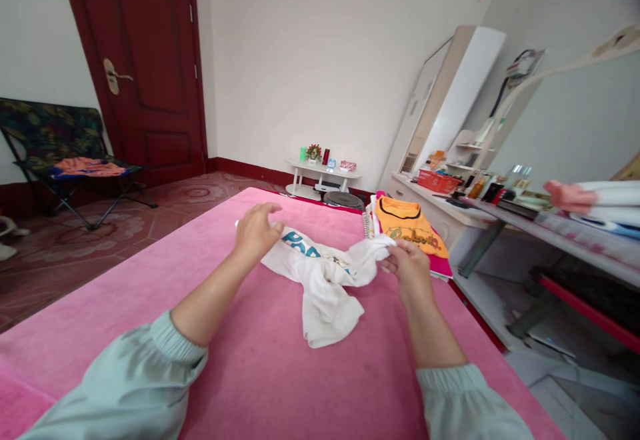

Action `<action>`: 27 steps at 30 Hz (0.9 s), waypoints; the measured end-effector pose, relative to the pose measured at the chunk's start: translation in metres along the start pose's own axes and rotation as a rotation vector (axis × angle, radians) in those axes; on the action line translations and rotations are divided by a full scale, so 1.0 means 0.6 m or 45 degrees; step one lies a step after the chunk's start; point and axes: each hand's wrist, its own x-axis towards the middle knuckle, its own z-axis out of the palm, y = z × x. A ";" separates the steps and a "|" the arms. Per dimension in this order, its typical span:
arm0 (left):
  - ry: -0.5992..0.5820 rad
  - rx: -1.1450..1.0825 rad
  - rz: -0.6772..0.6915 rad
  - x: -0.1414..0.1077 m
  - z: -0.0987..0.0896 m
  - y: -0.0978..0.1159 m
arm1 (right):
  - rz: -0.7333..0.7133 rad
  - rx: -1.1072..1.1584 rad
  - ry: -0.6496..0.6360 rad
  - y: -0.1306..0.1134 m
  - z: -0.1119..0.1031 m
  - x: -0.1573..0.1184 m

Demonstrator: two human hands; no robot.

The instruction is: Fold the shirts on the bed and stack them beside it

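A crumpled white shirt point(330, 300) with blue lettering lies on the pink bed cover point(240, 373), its lower part bunched toward me. My right hand point(413, 267) is closed on the shirt's right end, pinching the cloth between thumb and fingers. Over the shirt's left end is my left hand point(257, 230), its fingers curved and a gap showing between thumb and index finger. A small bit of white shows just left of that hand; its other fingers are hidden. Beyond my right hand, a folded orange shirt point(407, 223) with dark trim tops a stack of clothes.
A low white table point(323, 170) with small items stands by the far wall. At right are a dresser with a red basket point(437, 181) and a desk point(550, 233) close to the bed. A folding chair point(55, 140) holding cloth stands left, near the dark red door point(145, 60).
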 end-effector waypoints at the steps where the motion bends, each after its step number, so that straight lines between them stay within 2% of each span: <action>1: -0.144 -0.130 0.026 -0.003 -0.004 0.019 | -0.038 0.038 -0.081 -0.004 0.019 -0.018; 4: -0.540 -0.525 -0.054 -0.013 -0.017 0.060 | -0.183 0.031 -0.416 -0.017 0.068 -0.080; 6: -0.669 -0.657 -0.147 -0.017 -0.023 0.068 | -0.184 -0.091 -0.824 -0.024 0.087 -0.124; 9: -0.751 -0.624 -0.206 -0.016 -0.024 0.055 | 0.020 -0.388 -1.582 -0.029 0.094 -0.179; 10: -0.783 -0.562 -0.213 -0.014 -0.022 0.046 | 0.091 -0.485 -1.772 -0.029 0.093 -0.191; 11: -0.827 -0.476 -0.211 -0.012 -0.018 0.036 | 0.137 -0.565 -1.898 -0.028 0.091 -0.197; 12: -0.865 -0.364 -0.196 -0.010 -0.013 0.026 | 0.162 -0.613 -1.952 -0.026 0.090 -0.199; 14: -0.876 -0.079 -0.112 -0.008 -0.001 0.009 | 0.152 -0.606 -1.862 -0.021 0.088 -0.188; 16: -0.822 0.149 -0.007 -0.011 0.012 -0.002 | 0.082 -0.541 -1.605 -0.015 0.086 -0.162; 18: -0.816 0.244 0.060 -0.017 0.023 -0.006 | -0.010 -0.501 -1.295 -0.008 0.081 -0.130; 20: -0.848 0.267 0.092 -0.024 0.032 -0.006 | -0.093 -0.522 -1.024 0.004 0.073 -0.100; 22: -0.814 0.282 0.090 -0.031 0.040 -0.004 | -0.142 -0.567 -0.838 0.023 0.062 -0.075; 25: -0.722 0.228 0.117 -0.033 0.044 0.002 | -0.205 -0.650 -0.707 0.060 0.047 -0.048; 27: -0.750 -0.071 0.190 -0.033 0.039 0.014 | -0.277 -0.713 -0.666 0.079 0.039 -0.038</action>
